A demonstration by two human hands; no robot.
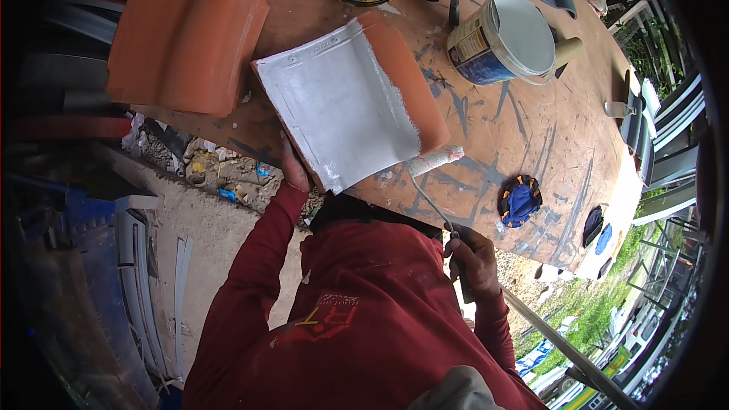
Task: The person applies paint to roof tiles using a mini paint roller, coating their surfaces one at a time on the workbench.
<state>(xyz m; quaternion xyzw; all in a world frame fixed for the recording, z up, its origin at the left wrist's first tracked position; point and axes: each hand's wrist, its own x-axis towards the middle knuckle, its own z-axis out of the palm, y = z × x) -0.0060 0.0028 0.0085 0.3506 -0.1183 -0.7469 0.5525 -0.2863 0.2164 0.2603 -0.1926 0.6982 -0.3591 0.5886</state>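
Maroon shirt (372,288) nearest you. Your left arm extended, left hand (296,165) at near edge of part-white tile (338,102) on worktop (562,129); can't tell finger closure. Right elbow bent, right hand (474,260) gripping roller (436,161) beside tile.

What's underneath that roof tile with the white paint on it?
The left hand shows at the lower-left edge of the tile, fingers partly hidden. The wooden tabletop shows beside it; what's beneath the tile's middle is covered.
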